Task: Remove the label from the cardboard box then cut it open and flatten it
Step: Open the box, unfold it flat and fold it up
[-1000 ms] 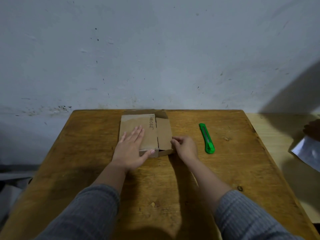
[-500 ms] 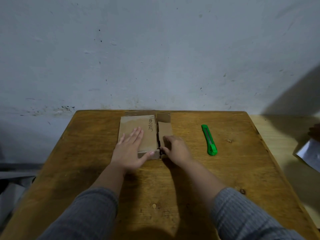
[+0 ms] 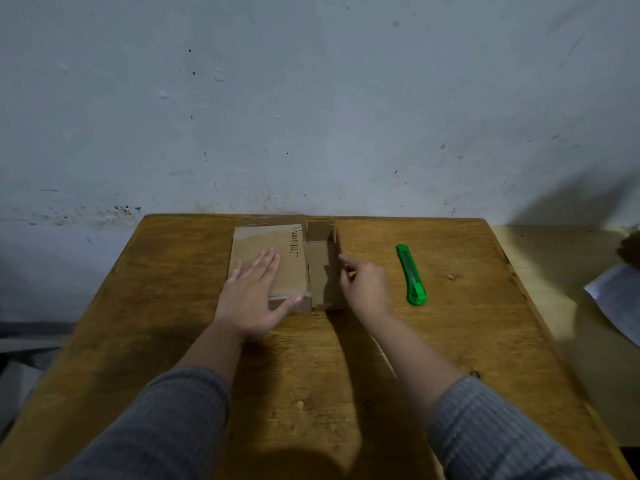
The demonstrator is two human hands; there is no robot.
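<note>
A brown cardboard box lies at the far middle of the wooden table, with handwriting along one edge. My left hand rests flat on its top panel, fingers spread. The box's right side flap is swung out to the right, and the inside shows. My right hand pinches the flap's right edge with its fingertips. A green utility knife lies on the table to the right of my right hand, untouched.
A grey-white wall stands right behind the table's far edge. Past the table's right edge there is a lighter surface with a sheet of paper on it. Grey sleeves cover both forearms.
My right hand has moved from the box's near right corner up along the side and pulled the right flap outward, so the box's right side is now opened. The left hand stays pressed on top.
</note>
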